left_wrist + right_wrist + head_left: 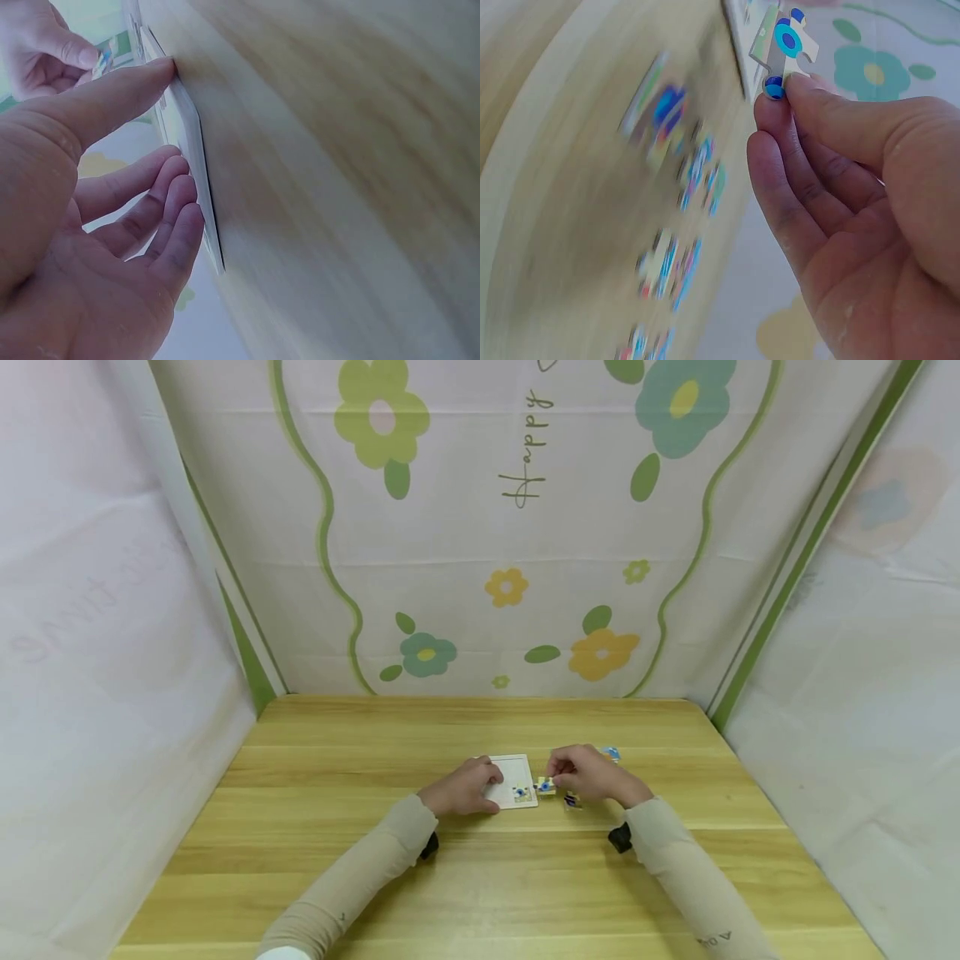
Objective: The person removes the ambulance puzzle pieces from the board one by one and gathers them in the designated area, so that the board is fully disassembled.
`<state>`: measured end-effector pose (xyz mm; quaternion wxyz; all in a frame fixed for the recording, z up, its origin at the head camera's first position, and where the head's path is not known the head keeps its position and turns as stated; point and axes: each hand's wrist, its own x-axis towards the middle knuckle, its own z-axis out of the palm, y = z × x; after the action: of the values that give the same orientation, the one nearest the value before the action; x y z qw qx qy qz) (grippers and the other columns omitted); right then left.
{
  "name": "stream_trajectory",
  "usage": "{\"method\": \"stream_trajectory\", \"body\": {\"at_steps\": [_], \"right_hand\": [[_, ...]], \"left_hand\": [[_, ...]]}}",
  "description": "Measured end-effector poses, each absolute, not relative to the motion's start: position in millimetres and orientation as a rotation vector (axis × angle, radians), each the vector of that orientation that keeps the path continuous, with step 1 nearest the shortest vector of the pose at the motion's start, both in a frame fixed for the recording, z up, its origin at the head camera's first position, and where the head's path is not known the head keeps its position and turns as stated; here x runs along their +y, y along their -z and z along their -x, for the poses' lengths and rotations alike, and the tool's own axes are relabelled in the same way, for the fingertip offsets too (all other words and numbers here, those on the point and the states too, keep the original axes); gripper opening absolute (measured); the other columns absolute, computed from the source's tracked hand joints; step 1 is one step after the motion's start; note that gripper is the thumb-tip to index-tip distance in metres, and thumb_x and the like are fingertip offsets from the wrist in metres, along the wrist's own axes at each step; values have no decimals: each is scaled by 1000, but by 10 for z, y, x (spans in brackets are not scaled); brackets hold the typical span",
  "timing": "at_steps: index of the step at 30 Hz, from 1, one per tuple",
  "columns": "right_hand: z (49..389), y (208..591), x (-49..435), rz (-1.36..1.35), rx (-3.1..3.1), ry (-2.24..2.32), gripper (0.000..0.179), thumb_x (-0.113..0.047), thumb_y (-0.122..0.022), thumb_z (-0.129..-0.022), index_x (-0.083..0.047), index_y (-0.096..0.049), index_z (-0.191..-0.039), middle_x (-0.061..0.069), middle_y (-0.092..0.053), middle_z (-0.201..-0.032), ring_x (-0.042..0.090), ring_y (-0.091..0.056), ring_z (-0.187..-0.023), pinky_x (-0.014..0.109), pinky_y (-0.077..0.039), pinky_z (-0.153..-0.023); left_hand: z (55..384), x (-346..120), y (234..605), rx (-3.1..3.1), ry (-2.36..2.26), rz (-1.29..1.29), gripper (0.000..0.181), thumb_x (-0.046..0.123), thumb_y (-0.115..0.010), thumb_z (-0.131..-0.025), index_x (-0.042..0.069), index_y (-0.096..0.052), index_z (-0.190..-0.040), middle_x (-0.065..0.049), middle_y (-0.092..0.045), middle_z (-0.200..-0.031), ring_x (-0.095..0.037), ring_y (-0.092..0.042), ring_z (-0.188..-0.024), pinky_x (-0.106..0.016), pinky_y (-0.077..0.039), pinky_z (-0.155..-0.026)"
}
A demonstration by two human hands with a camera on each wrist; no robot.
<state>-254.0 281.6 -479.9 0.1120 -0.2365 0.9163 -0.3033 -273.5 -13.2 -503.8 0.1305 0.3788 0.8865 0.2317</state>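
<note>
A white puzzle tray point(513, 770) lies flat on the table, with one jigsaw piece point(521, 794) in its near right corner. My left hand point(465, 787) rests over the tray's left part, thumb along the near edge and fingertips at the board, as the left wrist view shows. Between thumb and fingertip my right hand point(591, 773) pinches another jigsaw piece point(786, 45), pale with blue rings and a blue knob. That piece is held just off the tray's right side, tilted in the right wrist view.
A loose jigsaw piece point(572, 801) lies on the table below the right hand. Past that hand, another blue piece point(611, 752) shows partly. Several blurred pieces point(660, 262) appear in the right wrist view. Fabric walls point(450, 543) with printed flowers enclose the wooden table point(360, 760).
</note>
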Motion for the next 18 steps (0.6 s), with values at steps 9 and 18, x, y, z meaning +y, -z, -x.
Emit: {"method": "stream_trajectory", "body": {"at_steps": [9,18], "right_hand": [[2375,4776,3350,628,2774,885,5,-8,-69,-102,-10,-71,-99,-1,-72,-97,9,-65,-88,25,-55,-76],[2254,4833,3684,532,2799,930,9,-7,-68,-103,-13,-74,-102,-1,-73,-97,8,-65,-88,25,-55,-76]], "left_hand": [[2736,-139,5048,2573,-688,-1101,47,25,-85,-92,3,-68,-130,-7,-61,-125,-17,-51,-105,-31,-48,-96],[2737,-146,5057,2570,-689,-1114,47,24,-84,-92,2,-67,-130,-8,-61,-125,-17,-51,-104,-32,-48,-96]]}}
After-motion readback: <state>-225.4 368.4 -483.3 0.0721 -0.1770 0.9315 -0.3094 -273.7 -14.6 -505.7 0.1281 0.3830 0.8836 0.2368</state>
